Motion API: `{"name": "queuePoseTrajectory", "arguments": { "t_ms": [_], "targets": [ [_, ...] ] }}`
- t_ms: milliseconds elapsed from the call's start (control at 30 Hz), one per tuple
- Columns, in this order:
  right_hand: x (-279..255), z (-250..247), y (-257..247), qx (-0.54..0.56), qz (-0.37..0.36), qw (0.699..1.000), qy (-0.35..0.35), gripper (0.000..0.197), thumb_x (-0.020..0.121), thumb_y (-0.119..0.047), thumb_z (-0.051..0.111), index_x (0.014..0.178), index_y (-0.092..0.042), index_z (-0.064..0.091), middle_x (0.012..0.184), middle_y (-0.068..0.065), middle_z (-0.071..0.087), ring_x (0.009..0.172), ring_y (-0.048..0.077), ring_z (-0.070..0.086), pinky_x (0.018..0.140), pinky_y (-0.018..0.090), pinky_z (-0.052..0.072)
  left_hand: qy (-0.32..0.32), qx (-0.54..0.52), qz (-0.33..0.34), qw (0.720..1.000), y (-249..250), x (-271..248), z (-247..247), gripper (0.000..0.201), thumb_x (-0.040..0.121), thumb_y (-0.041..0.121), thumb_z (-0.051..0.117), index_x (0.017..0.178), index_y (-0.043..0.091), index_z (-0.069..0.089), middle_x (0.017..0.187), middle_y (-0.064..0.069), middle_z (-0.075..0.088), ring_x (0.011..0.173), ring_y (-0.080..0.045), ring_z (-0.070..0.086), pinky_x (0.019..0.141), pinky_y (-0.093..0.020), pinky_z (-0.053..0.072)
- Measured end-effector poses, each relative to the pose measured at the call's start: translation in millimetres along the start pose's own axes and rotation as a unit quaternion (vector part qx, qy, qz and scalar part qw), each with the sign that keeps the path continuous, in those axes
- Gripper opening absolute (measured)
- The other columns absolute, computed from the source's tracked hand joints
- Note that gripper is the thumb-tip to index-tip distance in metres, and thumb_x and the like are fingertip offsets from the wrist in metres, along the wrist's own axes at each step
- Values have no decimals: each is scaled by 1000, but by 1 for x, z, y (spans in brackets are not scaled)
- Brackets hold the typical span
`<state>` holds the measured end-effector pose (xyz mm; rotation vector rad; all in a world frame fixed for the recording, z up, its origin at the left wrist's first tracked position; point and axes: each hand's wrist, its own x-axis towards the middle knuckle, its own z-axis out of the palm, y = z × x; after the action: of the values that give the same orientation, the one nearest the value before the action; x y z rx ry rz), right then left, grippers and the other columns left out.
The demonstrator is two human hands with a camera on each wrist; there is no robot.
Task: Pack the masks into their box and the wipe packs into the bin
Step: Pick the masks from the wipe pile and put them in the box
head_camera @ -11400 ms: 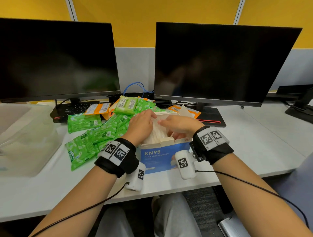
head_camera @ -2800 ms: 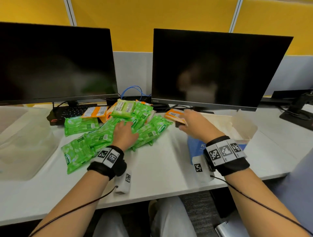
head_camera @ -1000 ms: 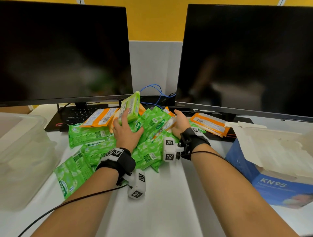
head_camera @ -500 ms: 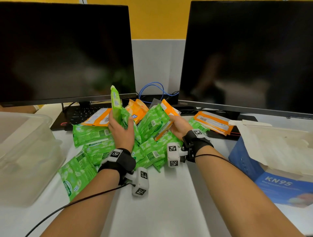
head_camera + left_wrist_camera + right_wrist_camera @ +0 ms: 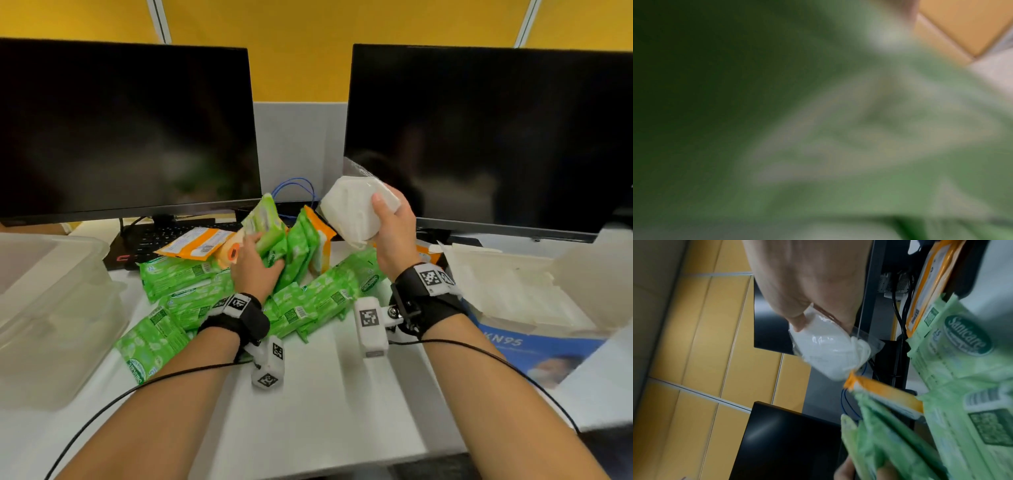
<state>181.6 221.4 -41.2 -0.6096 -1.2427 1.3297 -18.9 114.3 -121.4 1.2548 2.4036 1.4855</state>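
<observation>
My right hand (image 5: 388, 222) grips a white mask in clear wrap (image 5: 352, 212) and holds it up above the heap of wipe packs; the right wrist view shows the same mask (image 5: 824, 345) pinched under the thumb. My left hand (image 5: 255, 260) holds a green wipe pack (image 5: 263, 219) upright at the heap's far side. Green and orange wipe packs (image 5: 308, 294) lie piled in the middle of the desk. The open blue KN95 mask box (image 5: 534, 339) sits at the right with white masks (image 5: 507, 287) inside. The left wrist view is a green blur.
A clear plastic bin (image 5: 44, 308) stands at the left on the white desk (image 5: 325, 411). Two dark monitors (image 5: 126, 126) fill the back, with a keyboard (image 5: 161, 236) and blue cables (image 5: 294, 192) under them. An orange pack (image 5: 195, 241) lies on the keyboard.
My right hand has pulled a wrapped white mask out of the wipe-pack heap and raised it. My left hand keeps holding green packs upright and has shifted slightly right.
</observation>
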Motion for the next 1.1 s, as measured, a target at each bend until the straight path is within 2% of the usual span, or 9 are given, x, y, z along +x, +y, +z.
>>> {"name": "queuePoseTrajectory", "arguments": {
  "t_ms": [100,233,300,400,467,533,600,867,1100],
  "targets": [
    [-10,-4,-6,12,-3,999,31,27,95,-15,48,120,-23,56,125,7,60,115,23,58,101,49,47,-94,145,54,983,26,-18,10,49,86,26,64,130,23,42,130,-1,57,124,-23,51,115,-54,16],
    [-22,0,-6,30,22,999,-2,35,94,-22,48,129,-18,52,130,8,58,120,24,56,102,48,46,-256,75,87,960,49,-29,0,44,92,11,52,133,24,43,131,-6,53,111,-26,58,97,-39,46],
    [-28,8,-3,64,81,994,-16,35,98,-17,44,133,-16,49,132,10,57,120,26,56,101,46,46,-312,60,98,943,56,-24,-20,42,92,5,44,130,24,48,128,-7,56,109,-22,58,92,-33,48],
    [-42,16,15,76,150,985,-28,37,101,-15,40,137,-11,46,135,12,55,121,26,54,102,43,45,-241,114,84,960,41,-15,-49,46,90,9,51,135,20,47,139,-8,47,125,-25,46,102,-32,38],
    [-49,18,30,98,200,974,-31,38,102,-16,40,139,-7,44,137,15,54,123,27,54,102,41,45,-182,216,-25,959,11,-14,-66,62,87,29,60,144,28,34,151,-11,30,138,-32,30,112,-48,26],
    [-57,21,45,72,237,968,-30,39,102,-17,43,137,-2,43,138,20,50,126,34,51,103,45,45,-217,292,-140,921,-16,-21,-78,80,80,56,61,147,38,20,158,-14,11,145,-39,10,114,-60,12],
    [-61,23,57,21,248,968,-15,41,100,-21,46,136,-1,43,140,22,48,127,38,49,104,49,43,-257,305,-181,899,-30,-30,-84,89,77,71,53,149,41,11,159,-18,1,145,-42,-1,115,-59,8],
    [-64,26,75,121,272,954,30,59,101,-35,41,148,-5,26,151,13,35,138,26,39,108,34,41,-345,313,-109,878,1,-63,-75,103,65,87,47,147,49,-2,160,-12,-7,146,-39,-7,114,-61,4],
    [-67,25,71,248,297,919,76,48,105,-33,28,146,-9,34,147,13,42,136,29,40,114,46,30,-366,304,-28,879,7,-75,-65,95,72,83,43,148,49,-4,161,-3,-7,147,-32,-11,112,-64,-3]
  ]
}}
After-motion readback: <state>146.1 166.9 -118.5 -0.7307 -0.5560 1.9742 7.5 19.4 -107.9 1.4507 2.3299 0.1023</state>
